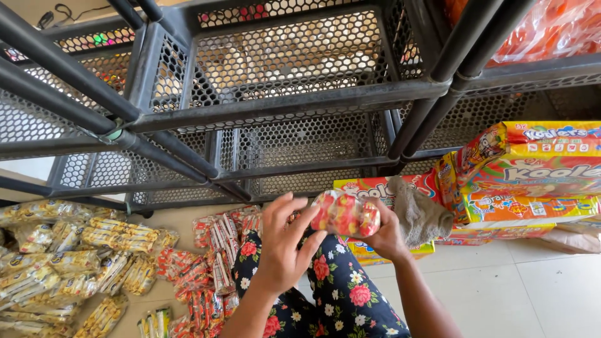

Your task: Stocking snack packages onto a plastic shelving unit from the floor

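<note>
My right hand (pixel 387 236) holds a clear packet of red and yellow sweets (pixel 345 214) from its right end, just above my lap. My left hand (pixel 285 244) has its fingers spread, with the fingertips touching the packet's left end. Below both hands lies my leg in dark cloth with red flowers (pixel 338 294). A grey rag (pixel 418 213) sits just right of my right hand, and whether the hand also holds it is unclear.
A black mesh metal rack (pixel 282 81) fills the upper view. Several red snack packets (pixel 213 263) and yellow ones (pixel 75 256) lie on the floor at left. Bright cartons (pixel 532 175) are stacked at right, with orange bags (pixel 551 28) on the shelf above.
</note>
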